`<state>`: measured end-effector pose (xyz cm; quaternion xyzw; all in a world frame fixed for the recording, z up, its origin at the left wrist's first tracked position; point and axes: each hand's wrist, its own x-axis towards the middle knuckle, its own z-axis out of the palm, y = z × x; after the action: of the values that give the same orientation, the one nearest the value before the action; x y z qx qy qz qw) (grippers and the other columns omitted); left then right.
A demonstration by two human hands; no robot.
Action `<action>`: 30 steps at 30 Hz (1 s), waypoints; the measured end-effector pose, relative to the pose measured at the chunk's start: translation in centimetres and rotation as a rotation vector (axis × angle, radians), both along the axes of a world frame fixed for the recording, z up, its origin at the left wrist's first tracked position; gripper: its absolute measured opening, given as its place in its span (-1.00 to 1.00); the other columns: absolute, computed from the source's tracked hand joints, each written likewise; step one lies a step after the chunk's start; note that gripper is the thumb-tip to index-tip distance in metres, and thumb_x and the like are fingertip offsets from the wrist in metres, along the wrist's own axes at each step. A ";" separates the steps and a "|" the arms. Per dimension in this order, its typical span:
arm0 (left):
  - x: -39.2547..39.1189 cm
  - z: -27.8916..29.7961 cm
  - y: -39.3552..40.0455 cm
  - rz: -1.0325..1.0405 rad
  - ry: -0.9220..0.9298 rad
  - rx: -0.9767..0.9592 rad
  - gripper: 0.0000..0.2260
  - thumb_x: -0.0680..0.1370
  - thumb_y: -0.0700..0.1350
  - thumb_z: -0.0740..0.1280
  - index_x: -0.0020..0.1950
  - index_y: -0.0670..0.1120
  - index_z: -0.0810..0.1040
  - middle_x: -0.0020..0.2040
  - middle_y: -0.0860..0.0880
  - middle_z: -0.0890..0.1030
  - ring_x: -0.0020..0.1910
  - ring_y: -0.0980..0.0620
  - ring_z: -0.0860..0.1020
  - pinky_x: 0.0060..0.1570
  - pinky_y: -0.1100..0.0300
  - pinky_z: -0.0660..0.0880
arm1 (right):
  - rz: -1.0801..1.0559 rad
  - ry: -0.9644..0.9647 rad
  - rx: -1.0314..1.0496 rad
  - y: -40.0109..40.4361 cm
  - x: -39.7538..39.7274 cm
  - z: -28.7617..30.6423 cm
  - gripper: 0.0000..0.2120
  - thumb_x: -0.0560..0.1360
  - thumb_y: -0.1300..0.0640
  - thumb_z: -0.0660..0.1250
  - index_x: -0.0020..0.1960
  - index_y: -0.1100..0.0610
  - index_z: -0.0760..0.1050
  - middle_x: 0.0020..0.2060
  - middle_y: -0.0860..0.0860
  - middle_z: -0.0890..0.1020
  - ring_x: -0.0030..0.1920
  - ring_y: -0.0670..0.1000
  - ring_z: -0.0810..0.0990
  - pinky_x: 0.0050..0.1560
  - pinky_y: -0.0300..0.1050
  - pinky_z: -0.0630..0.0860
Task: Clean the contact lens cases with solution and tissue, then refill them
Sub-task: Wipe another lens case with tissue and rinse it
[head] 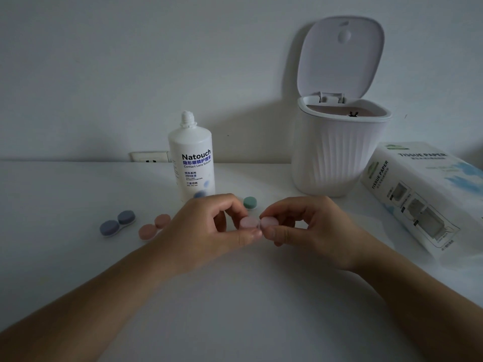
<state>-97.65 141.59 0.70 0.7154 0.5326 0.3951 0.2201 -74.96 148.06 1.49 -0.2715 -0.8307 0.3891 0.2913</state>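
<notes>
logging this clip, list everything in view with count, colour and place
lilac case: 1, pale lilac, held between both hands above the table
blue case: 1, grey-blue, table left
pink case: 1, salmon pink, right of the blue case
green cap: 1, green, behind the hands; the rest is hidden
bottle: 1, white, cap off, table centre back
bin: 1, white, lid open, back right
tissue pack: 1, white and blue, far right
socket: 1, white, on the wall
table: 1, white
hands: left hand and right hand, each pinching one lilac cap
</notes>
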 end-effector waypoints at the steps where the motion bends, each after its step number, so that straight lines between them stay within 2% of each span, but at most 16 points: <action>1: 0.0 0.0 0.0 -0.011 0.004 0.004 -0.84 0.43 0.03 0.57 -0.15 0.07 0.61 -0.42 0.29 0.52 -0.47 0.23 0.40 -0.46 0.48 0.29 | -0.002 0.003 -0.004 0.0 0.0 0.0 -0.80 0.43 -0.12 0.47 0.01 -0.09 0.66 -0.23 -0.03 0.70 -0.25 0.01 0.65 -0.12 0.06 0.60; 3: -0.1 0.0 0.1 -0.024 0.002 0.007 -0.86 0.43 0.01 0.57 -0.17 0.06 0.63 -0.44 0.26 0.50 -0.48 0.22 0.38 -0.45 0.47 0.26 | -0.002 0.014 -0.016 0.0 -0.1 0.0 -0.81 0.42 -0.08 0.49 0.01 -0.07 0.66 -0.24 -0.01 0.70 -0.24 0.05 0.65 -0.11 0.08 0.59; 8: -0.9 -0.3 0.5 -0.065 -0.014 -0.023 -0.76 0.37 0.22 0.51 -0.15 0.09 0.65 -0.46 0.16 0.45 -0.46 0.21 0.37 -0.44 0.33 0.30 | 0.011 0.002 -0.040 -0.1 -0.2 0.0 -0.83 0.41 -0.02 0.54 -0.01 -0.06 0.68 -0.22 0.03 0.70 -0.21 0.10 0.64 -0.06 0.14 0.60; 11: -1.2 -0.4 0.5 -0.077 0.004 -0.069 -0.71 0.34 0.27 0.49 -0.09 0.13 0.66 -0.42 0.07 0.52 -0.42 0.21 0.42 -0.37 0.18 0.37 | 0.024 -0.017 -0.028 -0.2 -0.2 0.0 -0.84 0.41 -0.01 0.54 -0.02 -0.03 0.68 -0.21 0.02 0.71 -0.21 0.06 0.63 -0.08 0.05 0.59; 13: -1.3 -0.5 0.5 -0.114 -0.013 -0.104 -0.73 0.36 0.24 0.50 -0.06 0.12 0.67 -0.33 -0.05 0.60 -0.36 0.15 0.48 -0.30 0.09 0.43 | 0.023 -0.035 -0.013 -0.2 -0.2 -0.1 -0.83 0.41 -0.04 0.53 -0.02 -0.04 0.68 -0.21 -0.02 0.71 -0.22 -0.04 0.62 -0.10 -0.08 0.58; 15: -1.2 -0.5 0.5 -0.163 -0.039 -0.124 -0.75 0.38 0.20 0.51 -0.04 0.12 0.68 -0.27 -0.08 0.63 -0.32 0.11 0.52 -0.27 0.01 0.49 | 0.027 -0.050 0.000 -0.3 -0.2 -0.2 -0.84 0.41 -0.03 0.53 -0.02 -0.07 0.68 -0.20 -0.06 0.71 -0.23 -0.12 0.61 -0.12 -0.21 0.56; 17: -1.1 -0.5 0.6 -0.182 -0.037 -0.114 -0.75 0.38 0.21 0.52 -0.02 0.15 0.68 -0.24 -0.09 0.65 -0.32 -0.02 0.54 -0.26 -0.05 0.53 | 0.028 -0.057 0.010 -0.2 -0.2 -0.2 -0.86 0.42 -0.01 0.53 -0.02 -0.08 0.68 -0.21 -0.05 0.71 -0.22 -0.10 0.62 -0.11 -0.21 0.56; 19: -1.0 -0.6 0.6 -0.165 -0.033 -0.096 -0.73 0.36 0.26 0.51 -0.01 0.20 0.68 -0.21 -0.14 0.65 -0.28 -0.14 0.57 -0.27 -0.08 0.53 | 0.019 -0.054 0.009 -0.1 -0.2 -0.1 -0.87 0.44 0.00 0.53 -0.02 -0.07 0.68 -0.22 -0.04 0.71 -0.21 -0.06 0.63 -0.09 -0.11 0.58; 21: -1.1 -0.6 0.6 -0.130 -0.007 -0.084 -0.71 0.34 0.30 0.50 -0.01 0.23 0.68 -0.21 -0.12 0.66 -0.25 -0.16 0.58 -0.26 -0.08 0.53 | 0.017 -0.059 0.005 0.0 -0.1 -0.1 -0.86 0.44 0.00 0.53 -0.01 -0.07 0.69 -0.20 -0.06 0.72 -0.20 -0.03 0.64 -0.08 -0.07 0.59; 23: -1.2 -0.6 0.7 -0.109 0.054 -0.045 -0.72 0.34 0.31 0.49 -0.02 0.26 0.67 -0.20 -0.03 0.65 -0.29 -0.06 0.57 -0.24 -0.03 0.53 | 0.017 -0.078 0.009 0.0 0.0 -0.1 -0.83 0.43 -0.04 0.52 0.00 -0.07 0.69 -0.18 -0.10 0.72 -0.19 -0.04 0.63 -0.09 -0.08 0.59; 26: -1.2 -0.6 0.6 -0.106 0.106 0.052 -0.75 0.35 0.25 0.49 -0.04 0.21 0.68 -0.12 0.08 0.60 -0.35 0.13 0.47 -0.30 0.21 0.44 | 0.008 -0.107 0.011 0.1 0.0 -0.1 -0.74 0.38 -0.14 0.52 0.03 -0.11 0.70 -0.16 -0.12 0.72 -0.18 -0.03 0.64 -0.11 -0.12 0.57; 28: -1.2 -0.6 0.5 -0.071 0.132 0.065 -0.76 0.35 0.24 0.46 -0.08 0.17 0.68 -0.14 0.12 0.56 -0.36 0.17 0.43 -0.31 0.32 0.36 | -0.026 -0.117 0.001 0.2 0.1 0.0 -0.61 0.30 -0.26 0.48 0.06 -0.13 0.69 -0.15 -0.13 0.71 -0.17 -0.03 0.64 -0.13 -0.19 0.56; 30: -1.4 -0.7 0.2 -0.030 0.171 0.063 -0.74 0.36 0.27 0.43 -0.09 0.14 0.67 -0.16 0.13 0.55 -0.35 0.16 0.43 -0.31 0.26 0.38 | -0.067 -0.120 0.011 0.4 0.2 -0.1 -0.55 0.27 -0.36 0.45 0.05 -0.16 0.67 -0.15 -0.17 0.71 -0.18 -0.07 0.64 -0.14 -0.26 0.54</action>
<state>-99.07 141.80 0.02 0.7609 0.5259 0.3459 0.1574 -74.80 148.47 1.40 -0.3204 -0.8392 0.3577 0.2552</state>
